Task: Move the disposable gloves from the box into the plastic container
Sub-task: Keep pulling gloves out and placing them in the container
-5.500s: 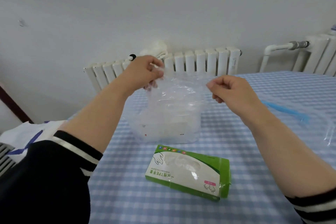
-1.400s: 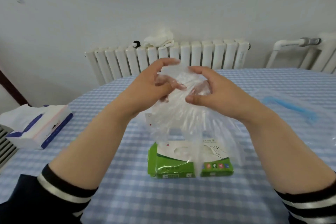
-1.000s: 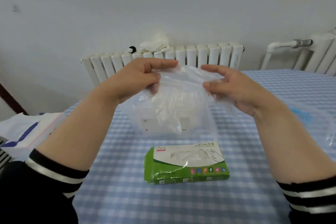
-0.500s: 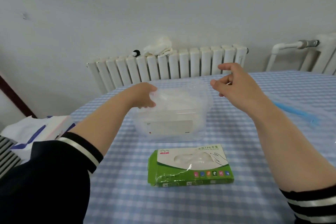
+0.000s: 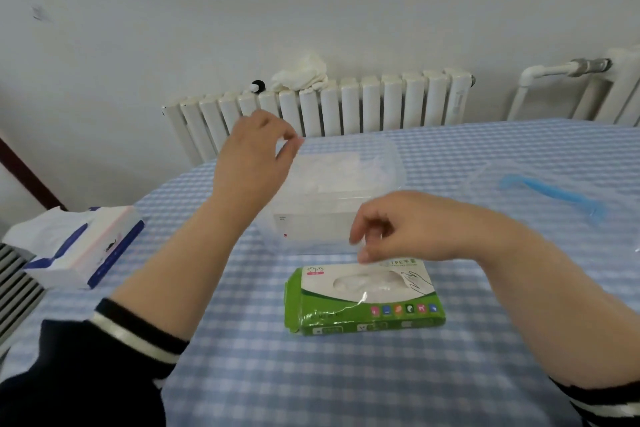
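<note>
A clear plastic container (image 5: 393, 163) stands mid-table with crumpled transparent gloves (image 5: 332, 172) inside. In front of it lies the green and white glove box (image 5: 363, 317), a wisp of film sticking up from its top opening. My left hand (image 5: 254, 158) hovers above the container's left rim, fingers loosely curled, with nothing in them. My right hand (image 5: 394, 225) hangs over the back edge of the box with its fingers curled downward. The fingertips are just above the box top, and I see no glove between them.
A blue and white tissue box (image 5: 86, 246) sits at the table's left edge. A clear lid with a blue strip (image 5: 554, 194) lies to the right. A white radiator (image 5: 346, 104) with a white cloth (image 5: 301, 74) on it stands behind the table.
My left hand has risen out of the container, leaving the gloves inside. My right hand has dropped from beside the container's right rim to just above the glove box.
</note>
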Motion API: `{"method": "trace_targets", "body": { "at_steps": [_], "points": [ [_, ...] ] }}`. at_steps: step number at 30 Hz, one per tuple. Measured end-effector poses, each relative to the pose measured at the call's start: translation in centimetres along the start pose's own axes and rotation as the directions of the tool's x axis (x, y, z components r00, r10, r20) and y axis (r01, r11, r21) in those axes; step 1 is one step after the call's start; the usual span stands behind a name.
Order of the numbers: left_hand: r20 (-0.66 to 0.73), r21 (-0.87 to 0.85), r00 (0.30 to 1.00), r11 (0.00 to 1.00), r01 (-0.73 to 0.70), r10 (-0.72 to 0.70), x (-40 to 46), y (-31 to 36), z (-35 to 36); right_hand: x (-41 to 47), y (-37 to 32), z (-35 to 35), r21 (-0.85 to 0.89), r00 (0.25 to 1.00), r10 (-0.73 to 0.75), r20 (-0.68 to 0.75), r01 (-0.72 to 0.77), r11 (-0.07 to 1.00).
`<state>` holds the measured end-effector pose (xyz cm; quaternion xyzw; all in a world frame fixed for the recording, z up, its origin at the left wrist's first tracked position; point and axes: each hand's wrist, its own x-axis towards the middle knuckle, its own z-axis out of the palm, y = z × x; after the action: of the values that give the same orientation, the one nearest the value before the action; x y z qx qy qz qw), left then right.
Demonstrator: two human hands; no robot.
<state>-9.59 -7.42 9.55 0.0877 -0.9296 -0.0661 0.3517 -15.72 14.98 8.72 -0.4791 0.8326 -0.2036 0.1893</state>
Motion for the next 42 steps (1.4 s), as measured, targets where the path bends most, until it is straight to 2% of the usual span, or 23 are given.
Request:
{"method": "trace_targets", "body": {
  "at_steps": [1,2,3,5,7,10,13,16,22,27,30,35,38,40,42],
  "points": [
    [-0.063,-0.128,0.997,0.991,-0.050,0.043,-1.3,1.0,-0.4,0.3,0.1,1.3,-0.072,0.997,0.003,0.072,0.002,0.997],
    [-0.059,-0.190,0.994,0.977,-0.099,0.090,-2.8,2.0,-0.6,0.5,0.2,2.5,-0.127,0.993,0.007,0.114,0.008,0.992],
    [0.003,-0.193,0.990,0.972,-0.137,0.140,-4.1,2.8,-0.5,0.8,0.4,3.5,-0.166,0.992,0.008,0.128,0.013,0.986],
    [0.278,-0.105,0.945,0.984,-0.146,0.170,-6.4,3.8,0.3,1.1,0.8,4.6,-0.191,0.993,0.005,0.114,0.017,0.982],
    [0.535,-0.043,0.841,0.997,-0.066,0.079,-8.1,4.3,1.2,1.4,1.2,4.7,-0.168,0.995,0.013,0.103,0.004,0.986],
    [0.708,-0.105,0.702,0.994,0.002,0.073,-9.8,4.6,2.8,1.7,1.9,4.6,-0.110,0.990,0.022,0.140,-0.007,0.994],
    [0.747,-0.198,0.659,0.976,0.086,0.094,-10.7,4.5,3.9,2.1,2.5,4.8,-0.013,0.992,0.008,0.129,-0.006,1.000],
    [0.757,-0.249,0.647,0.957,0.151,0.095,-11.2,4.2,4.5,2.3,3.1,4.6,0.056,0.992,0.008,0.122,-0.014,0.998],
    [0.746,-0.249,0.660,0.956,0.155,0.087,-11.3,3.8,4.6,2.5,3.0,5.0,-0.022,0.998,0.020,0.066,-0.019,1.000],
    [0.718,-0.270,0.694,0.943,0.192,0.064,-11.3,3.4,4.5,2.2,2.3,4.9,0.006,1.000,-0.014,-0.002,0.014,1.000],
    [0.726,-0.274,0.685,0.938,0.211,0.058,-11.4,3.1,4.5,2.1,1.8,5.0,0.006,0.999,-0.043,0.025,0.043,0.999],
    [0.742,-0.278,0.667,0.936,0.214,0.068,-11.5,2.9,4.4,1.8,1.7,4.8,0.111,0.998,-0.040,0.041,0.035,0.993],
    [0.743,-0.262,0.666,0.944,0.202,0.063,-11.5,3.0,4.3,2.0,1.8,5.1,0.021,0.997,-0.063,0.054,0.062,0.998],
    [0.740,-0.262,0.669,0.946,0.192,0.070,-11.5,3.0,4.2,2.3,1.7,5.5,-0.027,0.996,-0.092,0.014,0.092,0.995],
    [0.737,-0.262,0.672,0.946,0.190,0.069,-11.4,3.0,4.2,2.4,1.7,5.6,0.021,0.994,-0.102,-0.047,0.103,0.994]
  ]
}}
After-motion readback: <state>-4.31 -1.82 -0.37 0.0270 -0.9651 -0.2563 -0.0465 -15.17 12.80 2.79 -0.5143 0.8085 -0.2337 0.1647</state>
